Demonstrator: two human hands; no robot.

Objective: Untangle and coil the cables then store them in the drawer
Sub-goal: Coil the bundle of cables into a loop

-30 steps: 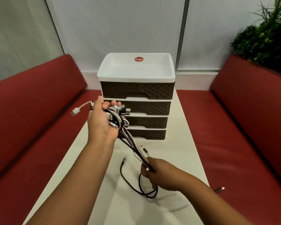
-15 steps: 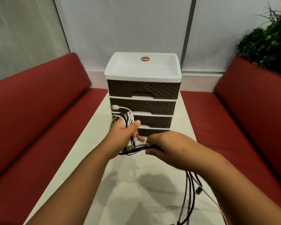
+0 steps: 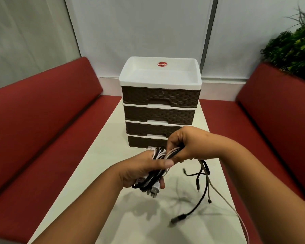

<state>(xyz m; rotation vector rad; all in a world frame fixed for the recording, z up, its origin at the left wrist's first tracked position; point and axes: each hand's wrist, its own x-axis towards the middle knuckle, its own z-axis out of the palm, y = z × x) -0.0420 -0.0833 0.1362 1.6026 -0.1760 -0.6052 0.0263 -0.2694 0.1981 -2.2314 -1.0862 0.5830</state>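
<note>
A bundle of black and white cables point(image 3: 158, 173) is wrapped around my left hand point(image 3: 143, 170), which grips it above the table. My right hand point(image 3: 185, 147) pinches the same cables just above and to the right of the left hand. Loose ends point(image 3: 203, 189) of black and white cable hang from the right hand down to the table, with plugs dangling. The drawer unit point(image 3: 159, 103), white-framed with several dark brown woven-pattern drawers, stands right behind my hands. All its drawers look closed; my right hand hides part of the lower ones.
The narrow white table point(image 3: 99, 161) runs between two red sofas, one at the left point(image 3: 42, 120) and one at the right point(image 3: 271, 124). A green plant point(image 3: 292, 43) stands at the back right. The white tray top of the drawer unit holds nothing.
My hands dropped lower and closer to me. The right hand swung over the left, laying another turn of cable on the bundle, and the loose ends now hang shorter at the right.
</note>
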